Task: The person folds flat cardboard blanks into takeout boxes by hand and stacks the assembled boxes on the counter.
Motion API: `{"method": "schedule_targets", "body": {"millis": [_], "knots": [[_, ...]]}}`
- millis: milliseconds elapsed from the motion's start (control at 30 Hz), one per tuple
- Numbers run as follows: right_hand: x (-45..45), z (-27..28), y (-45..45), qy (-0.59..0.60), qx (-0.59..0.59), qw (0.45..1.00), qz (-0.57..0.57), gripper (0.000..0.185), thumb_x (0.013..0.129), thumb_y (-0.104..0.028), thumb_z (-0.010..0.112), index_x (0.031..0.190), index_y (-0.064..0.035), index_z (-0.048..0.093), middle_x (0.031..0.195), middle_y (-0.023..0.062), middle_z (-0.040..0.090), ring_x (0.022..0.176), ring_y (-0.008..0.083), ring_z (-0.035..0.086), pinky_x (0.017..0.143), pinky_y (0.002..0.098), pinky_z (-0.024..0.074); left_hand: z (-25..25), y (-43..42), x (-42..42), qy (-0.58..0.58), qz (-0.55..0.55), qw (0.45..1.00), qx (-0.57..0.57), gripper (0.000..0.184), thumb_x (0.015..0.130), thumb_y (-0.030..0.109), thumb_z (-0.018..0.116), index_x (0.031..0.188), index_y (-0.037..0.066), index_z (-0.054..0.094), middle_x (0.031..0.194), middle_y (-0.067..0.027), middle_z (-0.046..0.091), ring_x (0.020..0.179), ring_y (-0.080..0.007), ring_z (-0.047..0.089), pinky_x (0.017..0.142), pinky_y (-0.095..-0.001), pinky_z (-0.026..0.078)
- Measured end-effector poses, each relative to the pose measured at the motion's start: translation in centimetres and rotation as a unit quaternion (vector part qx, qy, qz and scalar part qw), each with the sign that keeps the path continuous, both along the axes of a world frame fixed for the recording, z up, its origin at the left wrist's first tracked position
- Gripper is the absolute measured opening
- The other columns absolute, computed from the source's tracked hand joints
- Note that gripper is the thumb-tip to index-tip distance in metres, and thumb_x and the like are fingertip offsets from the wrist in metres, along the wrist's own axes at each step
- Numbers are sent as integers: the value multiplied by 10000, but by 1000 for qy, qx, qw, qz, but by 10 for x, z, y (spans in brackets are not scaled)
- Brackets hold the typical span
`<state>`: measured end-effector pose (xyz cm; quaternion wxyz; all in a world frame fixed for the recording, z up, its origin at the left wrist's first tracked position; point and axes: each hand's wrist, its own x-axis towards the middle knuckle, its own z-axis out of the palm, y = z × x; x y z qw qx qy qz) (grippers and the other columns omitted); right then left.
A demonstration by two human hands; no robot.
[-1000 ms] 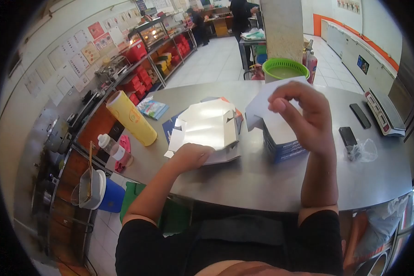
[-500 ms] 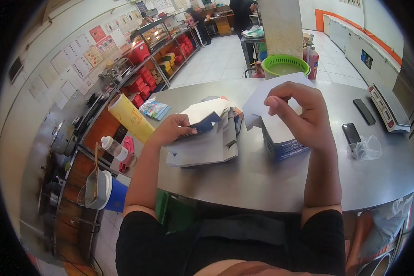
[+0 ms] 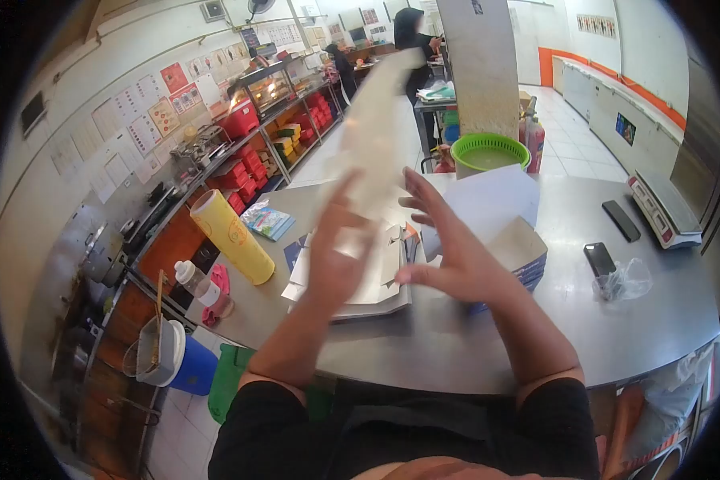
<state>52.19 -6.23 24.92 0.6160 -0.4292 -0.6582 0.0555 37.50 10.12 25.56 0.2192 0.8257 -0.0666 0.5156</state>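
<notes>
My left hand point(image 3: 342, 252), blurred by motion, holds up a pale flat carton point(image 3: 376, 128), which is smeared as it rises above the table. To its right, my right hand point(image 3: 456, 248) is open, fingers spread, apart from the raised carton. Beneath my hands lies a pile of flattened cartons point(image 3: 348, 308), grey and cream. Beyond my right wrist, a blue-sided box point(image 3: 528, 268) with an open cream top stands on the steel table point(image 3: 440, 352). A white sheet or flap point(image 3: 500, 196) rises behind it.
At left are a yellow roll point(image 3: 232, 236), a bottle point(image 3: 204, 288) and a blue packet point(image 3: 270, 220). At right lie a phone point(image 3: 600, 260), a dark oblong object point(image 3: 621, 221), a plastic bag point(image 3: 628, 280) and a scale point(image 3: 664, 212). A green basket point(image 3: 490, 152) stands beyond the table.
My left hand has moved right and a pale carton is now raised. My right hand has opened and moved left from the box. The box's top now shows cream sides. My view has tilted up.
</notes>
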Motion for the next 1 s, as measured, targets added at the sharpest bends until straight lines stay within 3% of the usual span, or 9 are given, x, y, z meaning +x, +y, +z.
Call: {"method": "schedule_targets", "body": {"millis": [67,100,267,300,367,433,533,633,1000], "knots": [[-2,1,-2,-17,42,999,2,1003,905,-331,805,1634,-4,199,1656,212,296,1498,344,373,1165,436,400,-5,-34,13,83,-184,979,26,476,830,82,771,1266,114,584,1689,-309,172,1564,-482,211,1227,-545,242],[1,3,-7,-59,47,997,-30,1011,911,-295,793,1644,-1,161,1685,209,243,1540,349,313,1194,450,368,2,-39,16,79,-187,975,95,558,814,117,733,1341,121,549,1688,-291,164,1561,-479,209,1223,-556,237],[6,16,-19,-169,88,966,-174,686,900,-112,725,1544,-160,494,1589,192,454,1466,386,447,1175,494,402,21,-37,19,-10,-441,834,-331,1107,775,765,744,1565,115,319,1612,-184,370,1475,-351,425,1135,-583,447],[6,21,-23,-237,87,943,-215,653,887,-108,730,1511,-200,560,1565,185,494,1451,394,470,1171,496,410,18,-30,19,-42,-546,764,-341,1018,859,737,672,1554,67,348,1549,-186,464,1414,-348,508,1123,-562,467],[3,25,-27,-304,108,908,-267,563,840,-136,762,1383,-254,675,1492,153,581,1378,406,549,1126,524,457,16,-21,14,-68,-437,804,-398,881,945,593,671,1539,13,377,1501,-188,521,1352,-317,568,1084,-504,512],[3,27,-28,-299,134,913,-244,534,829,-143,772,1349,-235,695,1479,144,596,1353,403,574,1100,529,480,25,-20,15,-89,-403,811,-415,517,976,186,721,1403,-31,524,1354,-155,637,1223,-236,646,991,-399,560],[9,9,-16,-107,190,957,-190,368,981,-95,666,1343,-81,598,1336,205,668,1252,359,648,1084,476,486,25,-17,21,-87,-424,793,-429,290,942,10,722,1220,-52,665,1105,-144,751,987,-234,742,881,-354,610],[2,6,-20,21,153,959,-239,416,1097,-76,457,1480,-25,305,1244,275,653,1156,323,667,1048,406,505,16,7,24,51,-512,755,-407,269,904,-15,753,1159,-77,694,1041,-169,764,878,-251,760,745,-367,654],[22,21,-31,-235,169,947,-138,449,899,-603,667,1110,-212,733,1331,270,632,1138,405,709,937,449,594,25,0,12,77,-317,876,-355,340,883,-35,774,1184,-12,619,1038,-103,744,908,-162,734,764,-298,618]]}}
